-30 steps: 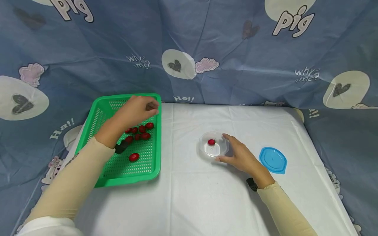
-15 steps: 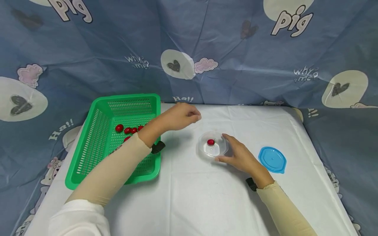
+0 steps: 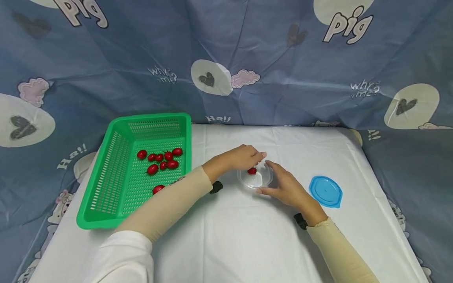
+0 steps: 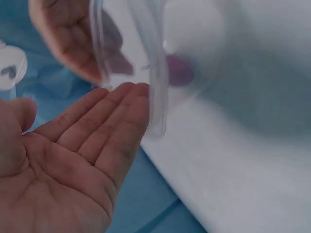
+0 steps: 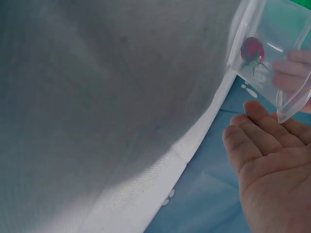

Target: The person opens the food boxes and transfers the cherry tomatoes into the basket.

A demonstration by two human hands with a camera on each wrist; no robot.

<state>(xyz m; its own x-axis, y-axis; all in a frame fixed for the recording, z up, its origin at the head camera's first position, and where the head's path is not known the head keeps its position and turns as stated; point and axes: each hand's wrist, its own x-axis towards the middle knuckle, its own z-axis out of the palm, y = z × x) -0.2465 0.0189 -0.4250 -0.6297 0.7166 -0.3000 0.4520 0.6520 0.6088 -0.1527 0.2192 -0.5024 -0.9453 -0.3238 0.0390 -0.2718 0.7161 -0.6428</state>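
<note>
A clear plastic container (image 3: 254,182) stands on the white-covered table with one small red tomato (image 3: 252,171) inside. My right hand (image 3: 283,184) holds it from the right, thumb at the near side and fingers at the far side. My left hand (image 3: 245,157) reaches over the container's far left rim. In the left wrist view its fingers are extended, fingertips right at the container wall, and nothing shows in the palm. Through the wall in the right wrist view, the tomato (image 5: 252,51) shows its green stem.
A green plastic basket (image 3: 106,181) with several red tomatoes (image 3: 172,164) stands at the left, my left forearm crossing its near right corner. A blue lid (image 3: 325,191) lies right of my right hand. A blue printed cloth (image 3: 283,102) hangs behind the table.
My left hand has moved right, from above the green basket to the plastic container. My right hand, the container and its tomato have stayed in place.
</note>
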